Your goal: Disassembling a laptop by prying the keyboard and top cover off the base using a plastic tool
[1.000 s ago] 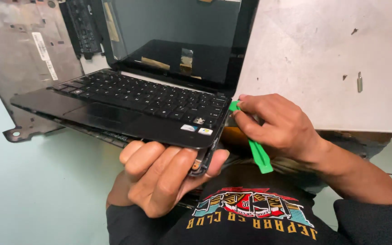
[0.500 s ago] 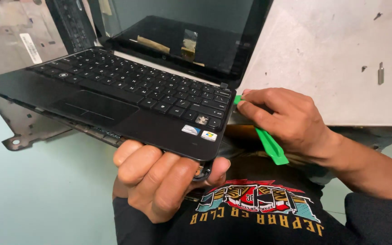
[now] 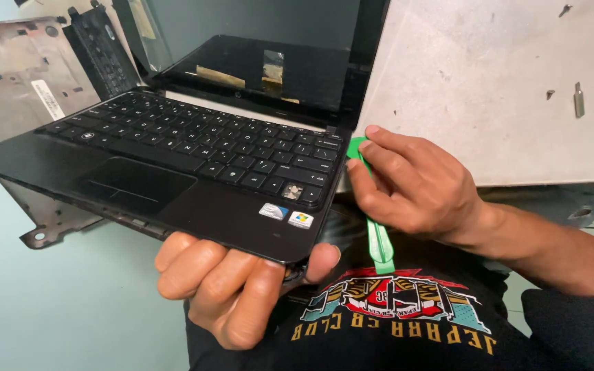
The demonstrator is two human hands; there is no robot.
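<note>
A small black laptop (image 3: 173,165) is held open and tilted above my lap, its screen dark with bits of tape on it. My left hand (image 3: 232,288) grips the laptop's near corner from underneath, thumb on the front edge. My right hand (image 3: 414,185) holds a green plastic pry tool (image 3: 378,240), whose tip sits at the laptop's right side edge near the hinge. The tool's handle points down toward my black printed shirt.
A grey metal plate (image 3: 489,82) with a small screwdriver bit (image 3: 578,99) on it lies to the right. A detached laptop cover panel (image 3: 15,82) and a loose keyboard strip (image 3: 101,51) lie at the upper left on a pale green surface (image 3: 49,309).
The laptop has shifted left and up in the view. My right hand slid the green tool farther along the laptop's right edge toward the hinge.
</note>
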